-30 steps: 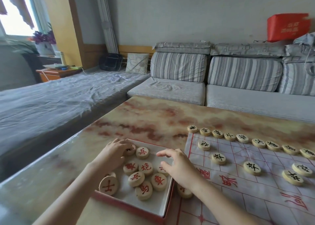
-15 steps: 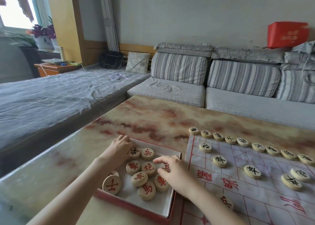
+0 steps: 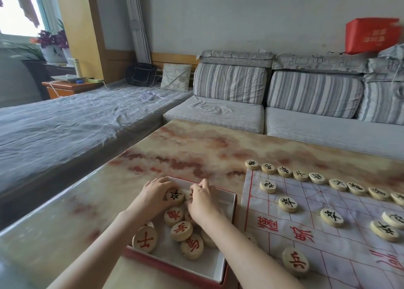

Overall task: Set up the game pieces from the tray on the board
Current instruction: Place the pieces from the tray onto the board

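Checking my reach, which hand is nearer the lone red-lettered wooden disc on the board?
Right. The right hand is in the tray beside the board; the left hand is farther from the disc.

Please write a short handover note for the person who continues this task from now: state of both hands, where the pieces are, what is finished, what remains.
Left hand: in the far end of the tray, fingers against a black-marked piece; grip unclear.
Right hand: also in the tray, bent over the pieces; whether it holds one is hidden.
Done: black-marked pieces stand in rows on the far side of the board; one red-marked piece lies on the near side.
Left: the red-marked pieces in the tray, plus that black one, go onto the board.
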Tool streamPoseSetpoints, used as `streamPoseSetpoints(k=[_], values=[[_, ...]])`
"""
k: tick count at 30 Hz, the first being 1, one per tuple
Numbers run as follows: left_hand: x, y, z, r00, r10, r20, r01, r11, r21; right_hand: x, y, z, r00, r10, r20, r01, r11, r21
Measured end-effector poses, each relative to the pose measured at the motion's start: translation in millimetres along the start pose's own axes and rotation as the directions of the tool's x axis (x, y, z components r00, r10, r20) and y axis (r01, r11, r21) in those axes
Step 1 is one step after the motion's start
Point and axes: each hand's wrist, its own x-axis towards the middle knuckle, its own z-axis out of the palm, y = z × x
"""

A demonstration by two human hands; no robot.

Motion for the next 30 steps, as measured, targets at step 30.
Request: streamPoseSetpoints(k=[30], values=[[75.0,180.2,47.6,0.995,0.023,0.095,-0.003,0.979,-0.203,-105.6,163.9,-129.5,0.966,0.145,-0.214,-0.061,0.932,0.357]])
